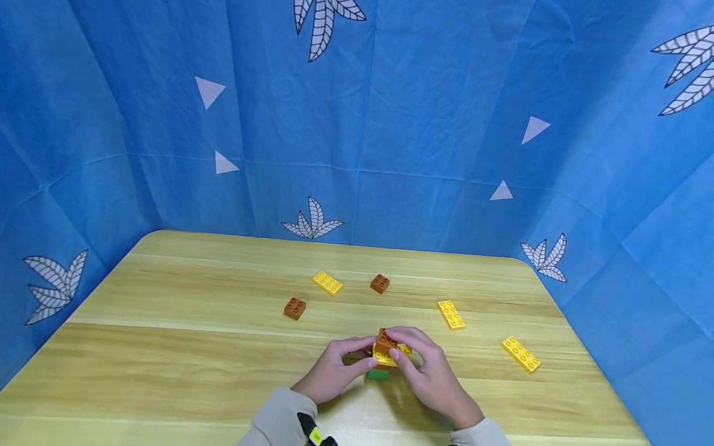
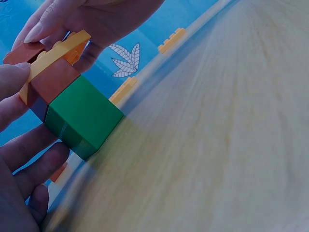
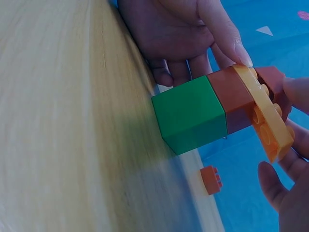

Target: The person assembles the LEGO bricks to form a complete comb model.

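A small stack of toy building bricks stands on the table between the two hands. Its base is a green block [image 3: 190, 113], with a brown brick [image 3: 231, 96] on that and a long yellow brick [image 3: 270, 116] across it, jutting out to the right. At the yellow brick's left end is a second brown brick [image 1: 383, 342], slightly askew against its studs. My right hand [image 1: 428, 371] pinches this upper brown brick between thumb and fingers. From the left, my left hand [image 1: 334, 373] grips the stack at the yellow brick, thumb at its near edge, lower fingers loosely bent.
Two loose brown bricks, one left [image 1: 295, 308] and one farther back [image 1: 380, 284], lie beyond the stack. Flat yellow bricks lie at the back [image 1: 327, 283], right of centre [image 1: 451, 314] and far right [image 1: 521, 354]. A blue patterned curtain [image 1: 424, 124] surrounds the wooden table [image 1: 167, 347].
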Demonstrator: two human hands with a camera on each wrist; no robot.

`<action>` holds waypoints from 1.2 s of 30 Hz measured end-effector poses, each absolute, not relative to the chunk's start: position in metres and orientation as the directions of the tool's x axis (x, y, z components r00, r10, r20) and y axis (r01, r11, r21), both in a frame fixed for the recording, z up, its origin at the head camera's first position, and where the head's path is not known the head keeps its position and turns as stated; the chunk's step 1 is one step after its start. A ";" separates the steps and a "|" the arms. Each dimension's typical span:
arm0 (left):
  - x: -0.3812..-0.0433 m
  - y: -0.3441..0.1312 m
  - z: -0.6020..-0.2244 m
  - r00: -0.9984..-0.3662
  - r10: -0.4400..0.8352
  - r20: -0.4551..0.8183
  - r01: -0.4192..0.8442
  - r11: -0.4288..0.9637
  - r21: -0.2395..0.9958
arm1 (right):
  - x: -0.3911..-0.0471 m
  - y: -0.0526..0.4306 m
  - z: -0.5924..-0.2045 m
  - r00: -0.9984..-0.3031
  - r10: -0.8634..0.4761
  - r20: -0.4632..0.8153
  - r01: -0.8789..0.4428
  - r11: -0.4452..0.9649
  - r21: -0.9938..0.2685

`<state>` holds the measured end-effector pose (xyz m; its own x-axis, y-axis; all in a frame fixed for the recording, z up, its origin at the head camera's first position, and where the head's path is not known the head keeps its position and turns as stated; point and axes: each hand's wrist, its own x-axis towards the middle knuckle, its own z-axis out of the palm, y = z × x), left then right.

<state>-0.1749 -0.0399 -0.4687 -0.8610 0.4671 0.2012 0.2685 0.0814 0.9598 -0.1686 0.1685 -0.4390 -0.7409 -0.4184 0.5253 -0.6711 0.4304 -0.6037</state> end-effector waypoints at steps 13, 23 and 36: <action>-0.176 -0.040 -0.471 -0.870 0.463 0.171 0.239 0.094 0.966 | -0.167 0.168 -0.439 -0.729 -0.439 0.525 -0.682 0.401 -0.612; -0.175 -0.040 -0.469 -0.870 0.463 0.171 0.247 0.110 0.963 | -0.168 0.170 -0.439 -0.719 -0.462 0.520 -0.691 0.391 -0.608; -0.176 -0.041 -0.470 -0.869 0.465 0.170 0.254 0.125 0.959 | -0.165 0.170 -0.437 -0.723 -0.483 0.494 -0.681 0.375 -0.629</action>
